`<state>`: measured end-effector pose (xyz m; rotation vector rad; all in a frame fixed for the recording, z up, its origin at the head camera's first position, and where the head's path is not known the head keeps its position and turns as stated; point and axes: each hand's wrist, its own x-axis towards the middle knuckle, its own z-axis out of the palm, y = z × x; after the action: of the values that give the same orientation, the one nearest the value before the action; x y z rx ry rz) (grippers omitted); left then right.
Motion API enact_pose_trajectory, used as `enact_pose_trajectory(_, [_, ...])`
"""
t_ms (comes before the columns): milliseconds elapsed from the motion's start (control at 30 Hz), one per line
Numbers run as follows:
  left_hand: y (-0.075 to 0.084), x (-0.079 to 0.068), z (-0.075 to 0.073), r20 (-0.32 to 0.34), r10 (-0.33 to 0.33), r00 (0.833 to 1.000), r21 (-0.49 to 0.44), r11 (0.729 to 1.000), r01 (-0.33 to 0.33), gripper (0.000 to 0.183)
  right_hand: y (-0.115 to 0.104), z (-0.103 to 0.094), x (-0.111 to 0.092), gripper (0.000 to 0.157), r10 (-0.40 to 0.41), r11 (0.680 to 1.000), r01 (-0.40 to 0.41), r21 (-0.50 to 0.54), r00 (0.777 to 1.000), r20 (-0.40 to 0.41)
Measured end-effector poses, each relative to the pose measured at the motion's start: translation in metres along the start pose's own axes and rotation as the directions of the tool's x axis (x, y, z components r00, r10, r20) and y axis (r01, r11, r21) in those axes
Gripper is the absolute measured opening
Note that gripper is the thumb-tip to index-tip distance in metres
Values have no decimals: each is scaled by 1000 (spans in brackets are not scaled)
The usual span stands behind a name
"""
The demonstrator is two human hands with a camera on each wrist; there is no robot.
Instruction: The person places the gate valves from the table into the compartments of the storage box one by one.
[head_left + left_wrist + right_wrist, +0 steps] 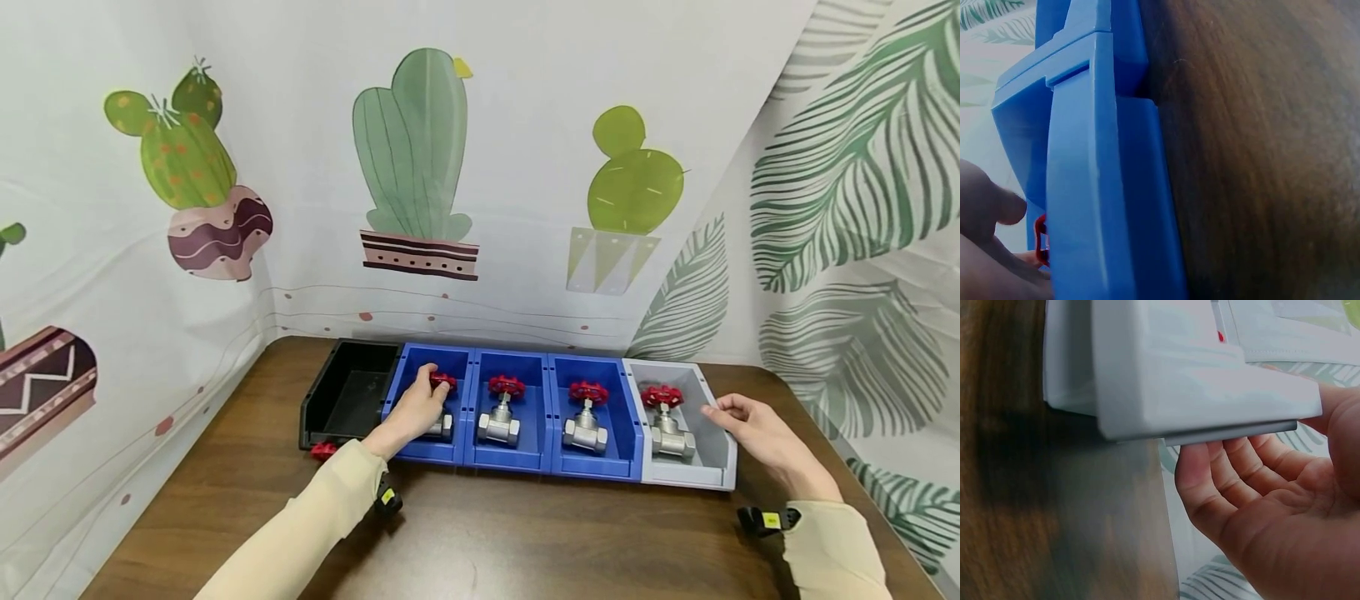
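Note:
My left hand [414, 410] reaches into the leftmost blue bin [456, 450], with thumb and fingers around the red handwheel [442, 380] of a gate valve. That valve's metal body is mostly behind the hand. In the left wrist view, the bin's front wall hides much of the red wheel [1041, 240]. At the row's right end, my right hand [761, 429] grips the side wall of a light grey bin [716, 477]. In the right wrist view, its fingers [1194, 469] lie along the wall's outer side. A red-wheeled valve [671, 433] lies in the grey bin.
Two more blue bins hold one valve [498, 425] and another valve [587, 432]. A black bin [352, 396] stands at the left end. Before it, another red handwheel [324, 451] shows partly behind the left sleeve. A printed cloth hangs behind the brown table [525, 542].

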<state>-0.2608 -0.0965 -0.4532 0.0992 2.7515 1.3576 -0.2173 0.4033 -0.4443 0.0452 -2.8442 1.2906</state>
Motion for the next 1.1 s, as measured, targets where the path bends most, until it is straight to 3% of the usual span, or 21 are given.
enact_pose_trajectory(233, [9, -11, -5, 72, -11, 997, 84, 996, 5, 62, 2, 0, 2, 32, -13, 1000, 13, 0, 1000, 2])
enact_pose_trajectory(367, [13, -18, -9, 102, 14, 995, 151, 988, -30, 63, 2, 0, 2, 32, -14, 1000, 14, -6, 1000, -3])
enact_pose_trajectory(733, [20, -44, -37, 208, 163, 964, 232, 950, -210, 35, 0, 0, 0, 33, -12, 1000, 12, -5, 1000, -1])
enact_pose_trajectory(833, [18, -52, -49, 259, 215, 942, 197, 943, -269, 28, 0, 0, 1, 33, -12, 1000, 12, -6, 1000, -1])
enact_pose_trajectory(967, [12, -64, -65, 365, 268, 892, 117, 937, -329, 25, 0, 0, 1, 34, -1, 1000, 1, -12, 1000, -1])
enact_pose_trajectory(1100, [5, -75, -82, 441, 275, 854, 90, 934, -347, 25, 0, 0, 0, 34, 7, 1000, -7, -16, 1000, 3])
